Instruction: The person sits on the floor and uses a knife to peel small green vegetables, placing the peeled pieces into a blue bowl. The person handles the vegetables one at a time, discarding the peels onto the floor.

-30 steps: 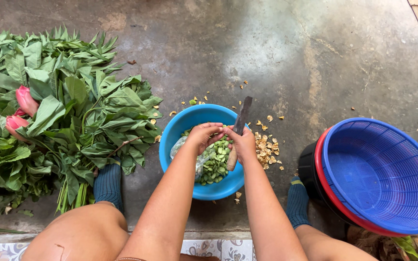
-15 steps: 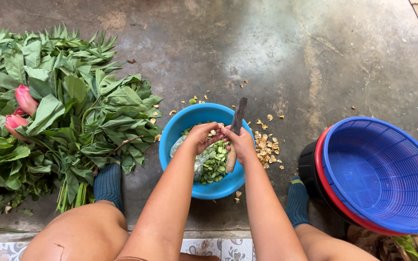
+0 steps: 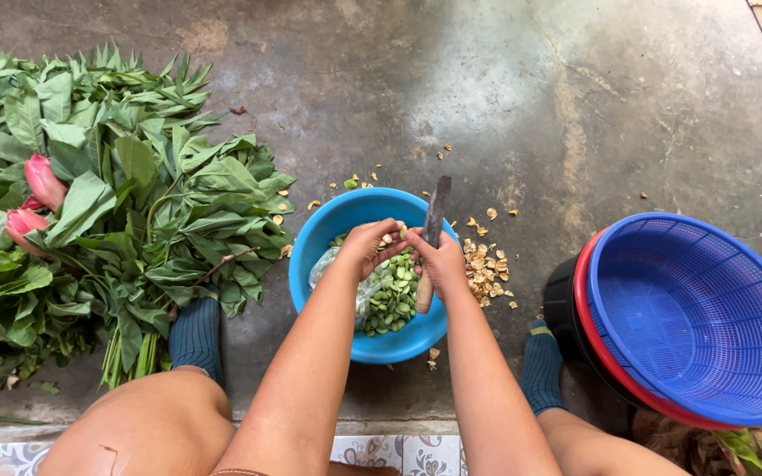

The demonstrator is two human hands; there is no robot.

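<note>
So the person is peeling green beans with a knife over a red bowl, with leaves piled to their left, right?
Not quite: the bowl is blue, not red, as the head view shows. The knife, green beans and leaves on the left are as you say.

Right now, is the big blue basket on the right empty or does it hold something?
Empty. The blue basket shows only its bare mesh bottom and wall; nothing lies inside. It sits nested in a red basket, tilted toward the camera.

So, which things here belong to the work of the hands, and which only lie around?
In use:
- left hand, pinching a small pale bean
- right hand, gripping the knife
- blue bowl of green beans
- pale peelings on the floor

Lying about:
- leafy greens with pink buds
- stacked baskets
</note>
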